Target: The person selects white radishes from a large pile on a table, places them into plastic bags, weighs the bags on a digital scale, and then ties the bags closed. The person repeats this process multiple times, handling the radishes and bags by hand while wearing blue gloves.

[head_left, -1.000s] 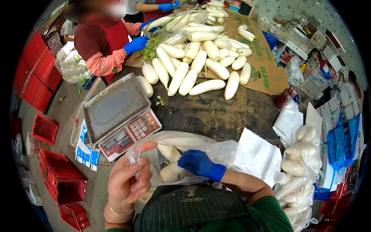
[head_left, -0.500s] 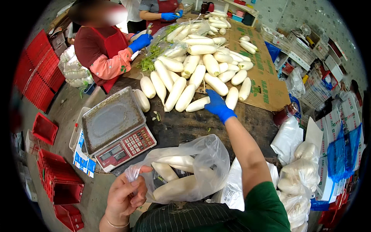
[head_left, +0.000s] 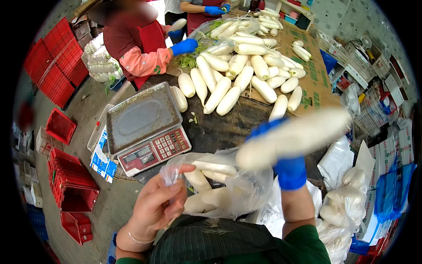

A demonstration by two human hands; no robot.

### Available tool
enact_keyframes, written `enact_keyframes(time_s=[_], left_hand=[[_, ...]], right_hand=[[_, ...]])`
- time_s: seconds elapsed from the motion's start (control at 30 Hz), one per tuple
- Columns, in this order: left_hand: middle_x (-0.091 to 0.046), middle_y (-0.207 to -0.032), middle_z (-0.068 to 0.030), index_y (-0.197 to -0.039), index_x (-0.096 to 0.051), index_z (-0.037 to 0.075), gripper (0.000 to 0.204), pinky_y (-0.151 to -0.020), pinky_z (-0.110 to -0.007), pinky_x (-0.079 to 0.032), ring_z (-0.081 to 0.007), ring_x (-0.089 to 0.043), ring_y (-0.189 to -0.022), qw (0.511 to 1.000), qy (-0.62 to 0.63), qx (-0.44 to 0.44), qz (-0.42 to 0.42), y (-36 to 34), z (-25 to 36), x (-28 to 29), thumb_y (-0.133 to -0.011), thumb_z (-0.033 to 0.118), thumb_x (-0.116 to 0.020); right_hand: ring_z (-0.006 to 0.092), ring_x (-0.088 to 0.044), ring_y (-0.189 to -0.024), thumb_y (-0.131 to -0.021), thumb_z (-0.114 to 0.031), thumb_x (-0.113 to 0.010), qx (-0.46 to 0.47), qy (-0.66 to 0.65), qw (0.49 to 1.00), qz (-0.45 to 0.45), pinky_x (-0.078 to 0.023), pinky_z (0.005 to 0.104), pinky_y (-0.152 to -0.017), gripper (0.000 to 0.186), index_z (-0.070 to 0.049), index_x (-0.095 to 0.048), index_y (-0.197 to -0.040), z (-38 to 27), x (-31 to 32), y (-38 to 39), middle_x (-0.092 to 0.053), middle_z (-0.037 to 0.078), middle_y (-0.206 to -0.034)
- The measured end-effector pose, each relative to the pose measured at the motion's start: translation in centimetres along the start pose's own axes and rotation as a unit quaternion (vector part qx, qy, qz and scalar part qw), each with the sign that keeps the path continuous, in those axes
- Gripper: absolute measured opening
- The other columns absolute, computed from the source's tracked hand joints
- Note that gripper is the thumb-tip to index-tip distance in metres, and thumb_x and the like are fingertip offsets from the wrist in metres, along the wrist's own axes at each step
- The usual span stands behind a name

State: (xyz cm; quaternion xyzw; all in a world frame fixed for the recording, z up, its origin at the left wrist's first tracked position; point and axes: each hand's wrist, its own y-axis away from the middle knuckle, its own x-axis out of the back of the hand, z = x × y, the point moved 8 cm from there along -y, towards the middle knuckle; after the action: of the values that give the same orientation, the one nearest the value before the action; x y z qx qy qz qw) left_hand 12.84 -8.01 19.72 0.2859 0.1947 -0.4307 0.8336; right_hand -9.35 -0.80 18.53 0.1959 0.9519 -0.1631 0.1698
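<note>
In my blue-gloved right hand (head_left: pixel 292 171) is a long white radish (head_left: pixel 303 134), smeared by motion and held over the right side of a clear plastic bag (head_left: pixel 261 187). My bare left hand (head_left: pixel 160 200) is closed on the bag's gathered rim, keeping the mouth spread. Several white radishes (head_left: pixel 198 180) lie inside the bag, close to my body. Beyond it, a large heap of white radishes (head_left: pixel 259 66) covers the far part of the dark table (head_left: pixel 211 134). A digital scale (head_left: pixel 145 116) stands left of the bag, nothing on its pan.
Across the table at left, a person in a red apron (head_left: pixel 154 48) wears blue gloves; another worker (head_left: pixel 202 13) stands farther back. Red crates (head_left: pixel 72 180) are stacked on the left floor. Filled bags (head_left: pixel 343 211) and white plastic bags (head_left: pixel 336 160) are at the right. Flattened cardboard (head_left: pixel 314 83) underlies the heap.
My right hand has come back from the heap's near edge with a white radish, now above the bag. My left hand still grips the rim. The view has shifted, moving the scene rightward.
</note>
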Motion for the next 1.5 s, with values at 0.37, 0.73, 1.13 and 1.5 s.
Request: enact_keyframes(time_s=[0.37,0.73,1.13,1.5], left_hand=[[-0.038,-0.058,0.0024,-0.119,-0.044,-0.008,0.038,-0.039,-0.020,-0.023,-0.0055,-0.031,-0.045,0.992,0.098,0.044,-0.069,0.3,-0.9,2.9,-0.087,0.013,-0.045],[-0.036,-0.060,0.0030,-0.120,-0.039,-0.012,0.048,-0.035,-0.020,-0.026,-0.0048,-0.030,-0.042,0.976,0.152,-0.065,-0.138,3.6,11.4,4.1,-0.088,0.023,-0.045],[-0.034,-0.051,0.0054,-0.106,-0.053,-0.006,0.042,-0.033,-0.019,-0.019,-0.0040,-0.024,-0.037,0.953,0.067,-0.289,0.062,6.8,25.0,18.1,-0.085,0.031,-0.050],[-0.048,-0.066,0.0011,-0.105,-0.057,-0.001,0.026,-0.058,-0.023,-0.041,-0.0097,-0.048,-0.060,0.945,-0.086,-0.242,0.200,2.6,19.4,23.5,-0.085,0.016,-0.053]], right_hand=[[0.0264,-0.052,-0.103,-0.082,-0.029,-0.061,-0.265,0.382,0.875,0.133,-0.037,0.0336,-0.091,0.045,-0.003,-0.051,-0.118,10.7,9.7,16.1,-0.056,0.016,-0.108],[0.0352,-0.056,-0.083,-0.078,-0.019,-0.061,0.207,0.737,0.638,0.082,-0.044,0.0411,-0.076,0.019,-0.001,-0.061,-0.087,-7.4,-2.1,0.2,-0.060,0.018,-0.087],[0.0369,-0.047,-0.108,-0.080,-0.030,-0.059,0.195,0.674,0.699,-0.140,-0.036,0.0396,-0.094,0.047,0.001,-0.050,-0.114,4.1,-14.9,-17.0,-0.051,0.023,-0.115],[0.0289,-0.056,-0.098,-0.076,-0.026,-0.065,0.082,0.603,0.767,-0.205,-0.043,0.0362,-0.086,0.042,-0.003,-0.055,-0.110,11.3,-14.8,-17.2,-0.058,0.016,-0.107]])
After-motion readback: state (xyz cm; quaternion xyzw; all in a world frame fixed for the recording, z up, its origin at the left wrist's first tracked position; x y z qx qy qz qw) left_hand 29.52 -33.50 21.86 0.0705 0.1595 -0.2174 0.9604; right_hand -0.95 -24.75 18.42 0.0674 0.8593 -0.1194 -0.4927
